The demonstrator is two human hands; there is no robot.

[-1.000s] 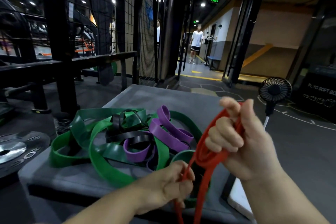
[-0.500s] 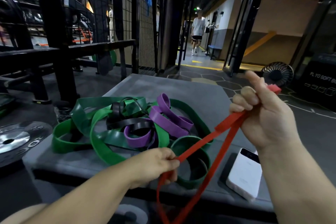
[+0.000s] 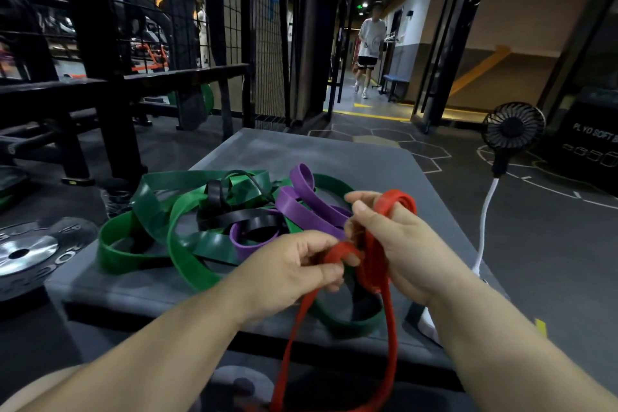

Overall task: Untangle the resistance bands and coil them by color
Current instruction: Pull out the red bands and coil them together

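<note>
Far L, on the floor beside the table (image 3: 351, 160), a weight plate (image 3: 23, 254) is seen. A tangle is laid on the table's L half. Green bands (image 3: 187, 244) are spread in wide loops, a black band (image 3: 249, 219) is threaded through the middle, and purple bands (image 3: 302, 207) are set at the heap's R, touching green and black. One green loop is draped at the near edge, under the hands.

The L hand (image 3: 291, 267) is held over that near edge, just R of the tangle. A fold of the red band (image 3: 398, 202) is pinched btwn its thumb and curled fingers (image 3: 331, 273). Just beside it the R hand (image 3: 408, 244) is raised. The red band is looped over its fingers, which are curled round several strands. The rest of the band is hung from both hands in a long loop below the table edge, down to the frame's bottom.

Farther R, past the table's edge, a small black fan (image 3: 513, 127) on a white stalk (image 3: 486, 211) is seen. In the corridor behind, a person (image 3: 369, 43) in a white shirt is visible.
</note>
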